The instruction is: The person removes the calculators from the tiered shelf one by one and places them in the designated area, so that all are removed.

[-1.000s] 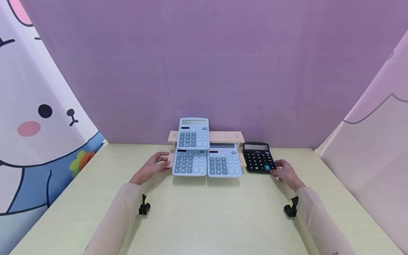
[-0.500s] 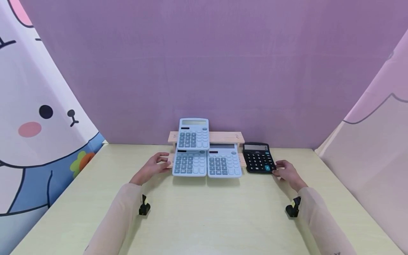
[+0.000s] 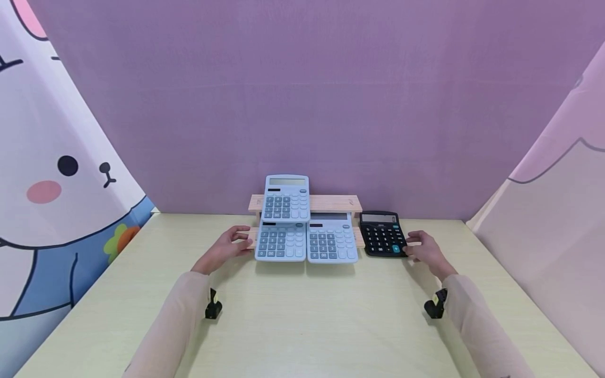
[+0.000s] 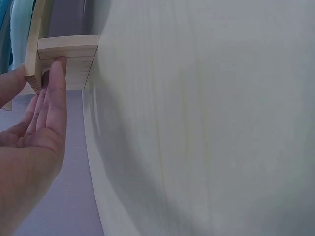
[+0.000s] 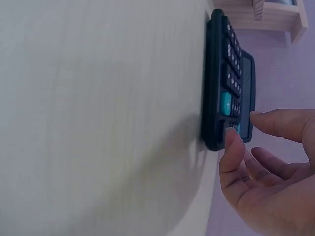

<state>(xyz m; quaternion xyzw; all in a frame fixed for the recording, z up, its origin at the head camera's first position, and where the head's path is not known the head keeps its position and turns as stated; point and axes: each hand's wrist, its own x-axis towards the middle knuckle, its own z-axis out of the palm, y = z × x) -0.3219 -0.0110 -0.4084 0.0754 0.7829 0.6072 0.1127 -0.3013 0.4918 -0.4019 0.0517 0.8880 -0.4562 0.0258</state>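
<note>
My left hand [image 3: 224,249] holds the left end of a small two-tier wooden rack [image 3: 335,202]. In the left wrist view its thumb and fingers [image 4: 56,93] lie on opposite sides of a wooden slat. A light blue calculator [image 3: 286,197] rests on the upper tier, with two more, a left one [image 3: 281,242] and a right one [image 3: 332,240], below. A black calculator [image 3: 383,234] lies flat on the table right of the rack. My right hand [image 3: 427,253] is at its right edge, fingers loosely bent; one fingertip overlaps its corner in the right wrist view.
The pale table [image 3: 302,315] reaches to a purple curtain [image 3: 331,105] close behind the rack. A printed cartoon cloth [image 3: 85,184] hangs at the left, and a pale cloth [image 3: 543,220] at the right. Both wrists carry small black cameras.
My right hand has shifted slightly to the right, and its fingers have loosened and spread at the black calculator's edge. The left hand, rack and calculators have stayed in place.
</note>
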